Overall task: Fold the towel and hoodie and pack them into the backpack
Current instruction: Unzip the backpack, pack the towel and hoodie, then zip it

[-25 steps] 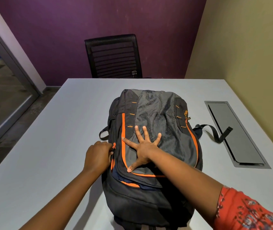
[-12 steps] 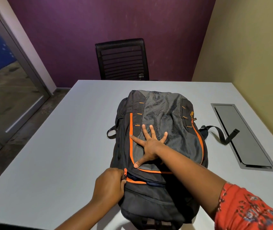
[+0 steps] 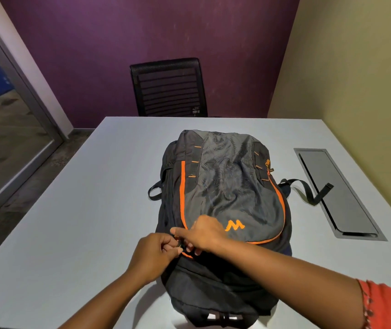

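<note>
A grey and black backpack with orange zip trim lies flat on the white table, bulging as if full. My left hand pinches a zip pull at the backpack's near left corner. My right hand sits right beside it, fingers curled on the same zip area at the orange seam. Neither towel nor hoodie is visible.
A black mesh chair stands at the table's far edge. A recessed grey cable hatch is set in the table on the right, with a black backpack strap lying across it. A glass door is at the left.
My right hand left the front panel, where it lay spread flat, and came down to the zip corner. My left hand moved along the zip to the near corner.
</note>
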A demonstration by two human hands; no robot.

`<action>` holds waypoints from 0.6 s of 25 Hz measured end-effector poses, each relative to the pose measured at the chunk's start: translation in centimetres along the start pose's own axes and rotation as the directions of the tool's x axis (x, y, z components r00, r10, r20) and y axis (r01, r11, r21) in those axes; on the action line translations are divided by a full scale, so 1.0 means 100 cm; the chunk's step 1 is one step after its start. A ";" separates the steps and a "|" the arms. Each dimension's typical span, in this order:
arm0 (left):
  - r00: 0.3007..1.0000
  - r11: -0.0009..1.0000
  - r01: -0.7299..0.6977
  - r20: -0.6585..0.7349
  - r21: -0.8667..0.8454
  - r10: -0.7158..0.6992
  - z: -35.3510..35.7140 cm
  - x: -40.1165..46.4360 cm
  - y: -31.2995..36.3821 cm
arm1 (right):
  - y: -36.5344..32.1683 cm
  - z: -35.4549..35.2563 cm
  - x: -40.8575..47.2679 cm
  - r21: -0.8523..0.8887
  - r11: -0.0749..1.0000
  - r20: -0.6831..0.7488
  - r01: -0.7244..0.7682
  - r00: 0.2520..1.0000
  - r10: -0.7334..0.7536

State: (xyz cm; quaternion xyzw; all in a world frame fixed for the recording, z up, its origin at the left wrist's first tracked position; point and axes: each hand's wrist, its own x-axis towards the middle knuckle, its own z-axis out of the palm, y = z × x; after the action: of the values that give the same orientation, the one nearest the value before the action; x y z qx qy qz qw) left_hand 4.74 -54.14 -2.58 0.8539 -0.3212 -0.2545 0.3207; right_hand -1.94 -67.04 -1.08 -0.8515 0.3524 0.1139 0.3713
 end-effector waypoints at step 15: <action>0.952 0.983 0.135 -0.259 -0.123 -0.163 -0.016 0.034 0.009 | 0.007 0.004 0.002 0.124 0.992 0.096 -0.034 0.995 0.022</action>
State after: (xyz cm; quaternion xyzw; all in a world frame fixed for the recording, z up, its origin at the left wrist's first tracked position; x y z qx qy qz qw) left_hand 7.70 -56.48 -1.62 0.8844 -0.1958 -0.1768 0.3850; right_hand -2.28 -67.18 -1.87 -0.8150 0.3529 0.1369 0.4387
